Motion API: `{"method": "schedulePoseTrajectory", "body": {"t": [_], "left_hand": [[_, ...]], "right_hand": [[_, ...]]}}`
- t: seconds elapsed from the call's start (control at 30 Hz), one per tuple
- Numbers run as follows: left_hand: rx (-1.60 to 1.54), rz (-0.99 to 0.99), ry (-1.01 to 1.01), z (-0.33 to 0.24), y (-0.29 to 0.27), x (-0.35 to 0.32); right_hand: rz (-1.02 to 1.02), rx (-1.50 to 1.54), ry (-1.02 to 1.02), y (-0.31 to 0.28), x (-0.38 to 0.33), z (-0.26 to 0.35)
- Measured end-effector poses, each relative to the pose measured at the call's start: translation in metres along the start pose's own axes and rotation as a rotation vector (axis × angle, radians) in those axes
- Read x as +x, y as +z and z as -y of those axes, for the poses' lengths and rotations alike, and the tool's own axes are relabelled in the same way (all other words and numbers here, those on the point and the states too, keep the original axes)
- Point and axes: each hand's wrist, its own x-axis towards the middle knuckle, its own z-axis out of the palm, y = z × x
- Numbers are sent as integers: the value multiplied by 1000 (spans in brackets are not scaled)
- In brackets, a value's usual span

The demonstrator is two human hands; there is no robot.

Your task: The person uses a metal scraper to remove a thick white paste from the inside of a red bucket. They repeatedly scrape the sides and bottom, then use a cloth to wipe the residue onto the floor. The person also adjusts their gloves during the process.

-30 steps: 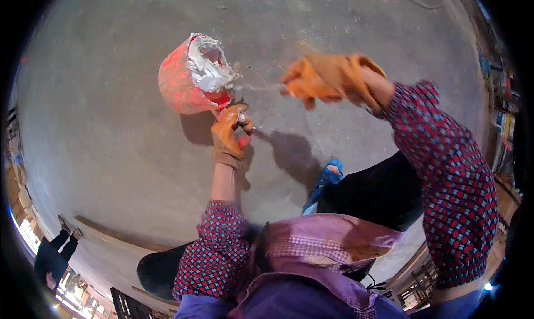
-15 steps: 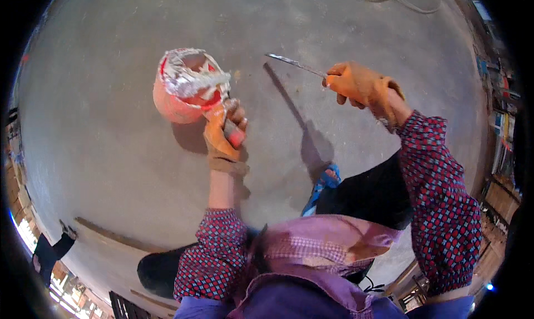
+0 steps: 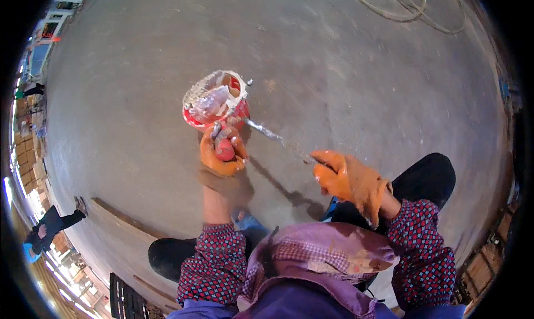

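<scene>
My left hand (image 3: 212, 158), in an orange work glove, is closed around a handle with a rounded red end (image 3: 225, 150). The handle joins a red round pot (image 3: 192, 117), whose rim is caked with whitish paste. Inside the pot are pale smeared pieces I cannot make out. My right hand (image 3: 353, 180), gloved the same way, grips a long thin metal blade (image 3: 264, 129) smeared with paste. It points up and left, its far end beside the pot's right wall; whether they touch I cannot tell.
A smooth grey floor (image 3: 356, 91) spreads beneath. A looped hose (image 3: 389, 15) lies at the far right. Long wooden boards (image 3: 125, 219) lie at the lower left, near a person in dark clothing (image 3: 53, 227). My bent knees are on both sides.
My right hand has come lower and left, bringing the blade from out in the air to beside the pot. The pot and left hand appear lower and slightly right as the view has shifted.
</scene>
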Motion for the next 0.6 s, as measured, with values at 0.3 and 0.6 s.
{"method": "schedulePoseTrajectory", "body": {"t": [0.3, 0.6], "left_hand": [[336, -133, 282, 30, -15, 11], [968, -298, 197, 18, -55, 3]], "right_hand": [[33, 22, 114, -4, -5, 60], [-375, -917, -453, -52, 18, 55]]}}
